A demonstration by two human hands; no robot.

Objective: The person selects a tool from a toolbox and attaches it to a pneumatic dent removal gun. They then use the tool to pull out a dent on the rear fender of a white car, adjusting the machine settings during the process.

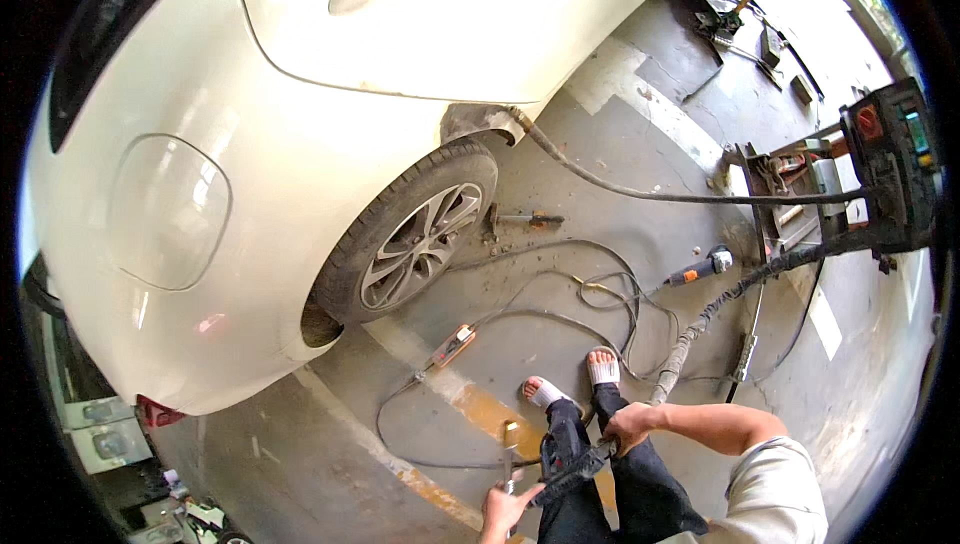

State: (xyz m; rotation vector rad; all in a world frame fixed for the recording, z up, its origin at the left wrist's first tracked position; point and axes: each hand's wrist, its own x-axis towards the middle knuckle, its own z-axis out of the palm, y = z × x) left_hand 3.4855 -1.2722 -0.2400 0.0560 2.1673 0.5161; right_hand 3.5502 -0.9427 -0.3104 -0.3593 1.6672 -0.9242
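Note:
At the bottom centre, my left hand [505, 506] is closed around a slim metal tool with a brass-coloured end [511, 434], pointing up. My left fingers also reach the end of a black gun-shaped tool [568, 466], which lies across in front of my legs. A thick wrapped cable [676, 359] runs down from the right to this gun. My right hand [630, 426] grips the cable close to the gun. How the two tools touch is hard to make out.
A white car [300, 174] fills the left; its wheel arch has a bare grey patch [475, 122] with a cable end clamped there. Around the wheel [420, 244] lie a hammer [530, 219], a power strip [455, 344], looping cords and a grinder [700, 269]. A black machine [890, 169] stands right.

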